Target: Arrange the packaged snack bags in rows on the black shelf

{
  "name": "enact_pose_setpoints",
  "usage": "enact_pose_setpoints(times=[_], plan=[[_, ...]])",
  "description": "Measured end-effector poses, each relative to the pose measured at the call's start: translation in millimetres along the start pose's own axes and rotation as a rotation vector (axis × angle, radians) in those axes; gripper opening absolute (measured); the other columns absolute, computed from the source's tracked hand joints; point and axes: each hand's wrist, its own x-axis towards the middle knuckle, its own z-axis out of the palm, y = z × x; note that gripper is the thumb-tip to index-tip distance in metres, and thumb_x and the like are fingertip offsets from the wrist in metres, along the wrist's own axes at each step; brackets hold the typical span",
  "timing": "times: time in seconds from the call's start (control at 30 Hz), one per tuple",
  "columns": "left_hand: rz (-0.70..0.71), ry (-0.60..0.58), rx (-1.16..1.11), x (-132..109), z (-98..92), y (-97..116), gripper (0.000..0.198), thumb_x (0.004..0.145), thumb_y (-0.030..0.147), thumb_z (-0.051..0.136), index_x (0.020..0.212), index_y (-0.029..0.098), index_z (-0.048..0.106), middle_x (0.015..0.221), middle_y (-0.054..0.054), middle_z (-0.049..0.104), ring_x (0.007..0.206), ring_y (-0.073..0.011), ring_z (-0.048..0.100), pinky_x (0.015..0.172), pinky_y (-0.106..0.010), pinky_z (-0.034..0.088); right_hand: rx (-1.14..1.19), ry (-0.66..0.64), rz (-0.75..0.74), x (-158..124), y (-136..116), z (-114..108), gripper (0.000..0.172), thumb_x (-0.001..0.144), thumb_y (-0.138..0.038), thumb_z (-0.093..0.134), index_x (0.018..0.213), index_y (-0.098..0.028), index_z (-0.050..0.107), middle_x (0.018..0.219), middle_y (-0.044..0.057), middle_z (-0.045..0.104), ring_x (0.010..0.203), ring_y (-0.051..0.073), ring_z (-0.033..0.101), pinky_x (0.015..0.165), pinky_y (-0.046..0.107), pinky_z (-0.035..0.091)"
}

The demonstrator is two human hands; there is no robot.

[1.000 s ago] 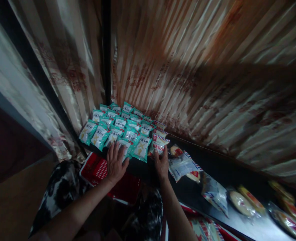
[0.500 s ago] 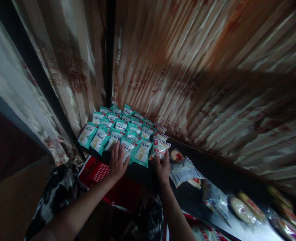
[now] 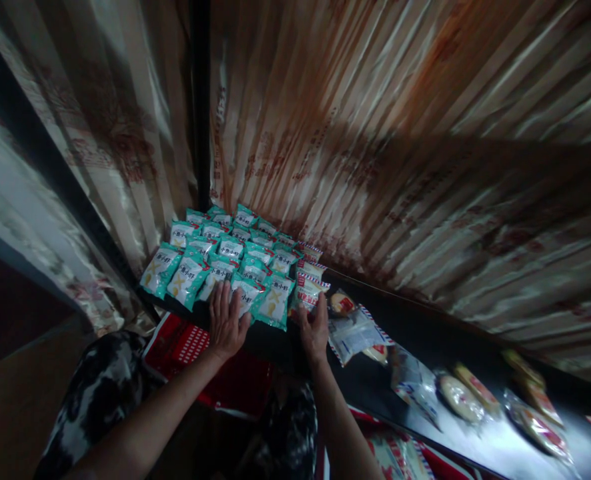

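Note:
Teal-and-white snack packets [image 3: 187,277] lie in overlapping rows at the left end of a black shelf. My left hand [image 3: 227,328] rests on the front row with its fingers stretched out, covering part of a teal packet [image 3: 247,293]. To the right of that block is a short column of white-and-red snack packets with striped edges. My right hand [image 3: 314,333] has its thumb and fingers at the two sides of the front white-and-red packet [image 3: 309,291], gripping its lower end. The hand hides that packet's bottom edge.
Loose striped packets [image 3: 358,333] and round wrapped pastries [image 3: 461,398] lie along the black shelf [image 3: 400,303] to the right. Beneath its front edge stands a red basket [image 3: 168,343]. A dark upright post [image 3: 201,120] and pleated curtains [image 3: 295,133] stand behind.
The view has swung slightly to the right, so everything sits a little further left in it. Both hands stay at about the same packets.

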Motion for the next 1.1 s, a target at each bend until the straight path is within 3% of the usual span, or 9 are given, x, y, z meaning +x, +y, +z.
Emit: enact_pose_setpoints(times=[0.33, 0.57, 0.8, 1.1], plan=[[0.015, 0.028, 0.001, -1.4, 1.2, -1.7, 0.065, 0.093, 0.033, 0.043, 0.149, 0.019, 0.015, 0.156, -0.016, 0.012, 0.143, -0.0339, 0.013, 0.112, -0.056, 0.021, -0.006, -0.005, -0.016, -0.3, 1.3, 1.1, 0.082, 0.083, -0.064, 0.042, 0.145, -0.012, 0.029, 0.150, 0.018, 0.032, 0.139, 0.029, 0.029, 0.111, 0.047, 0.028], [0.019, 0.026, -0.019, -1.6, 0.3, -1.4, 0.061, 0.093, 0.031, 0.043, 0.149, 0.020, 0.019, 0.156, -0.014, 0.015, 0.143, -0.0327, 0.015, 0.113, -0.055, 0.020, -0.020, -0.044, -0.040, 0.2, 3.1, 6.2, 0.082, 0.081, -0.065, 0.042, 0.141, -0.009, 0.035, 0.149, 0.020, 0.033, 0.139, 0.029, 0.029, 0.112, 0.048, 0.027], [0.009, 0.047, 0.010, -2.9, 2.6, -2.0, 0.066, 0.091, 0.033, 0.048, 0.149, 0.020, 0.018, 0.155, -0.015, 0.019, 0.143, -0.0329, 0.017, 0.113, -0.055, 0.021, 0.040, 0.011, 0.016, 3.1, -2.2, -1.5, 0.086, 0.081, -0.065, 0.043, 0.145, -0.009, 0.028, 0.151, 0.019, 0.027, 0.141, 0.029, 0.024, 0.113, 0.048, 0.023], [0.011, 0.073, 0.002, -2.8, 4.3, -2.6, 0.059, 0.092, 0.033, 0.046, 0.146, 0.018, 0.029, 0.153, -0.016, 0.025, 0.142, -0.0325, 0.020, 0.113, -0.053, 0.022, 0.019, -0.052, 0.090, 6.9, 0.3, 4.3, 0.088, 0.080, -0.068, 0.041, 0.144, -0.009, 0.032, 0.149, 0.019, 0.034, 0.137, 0.029, 0.033, 0.111, 0.045, 0.028]])
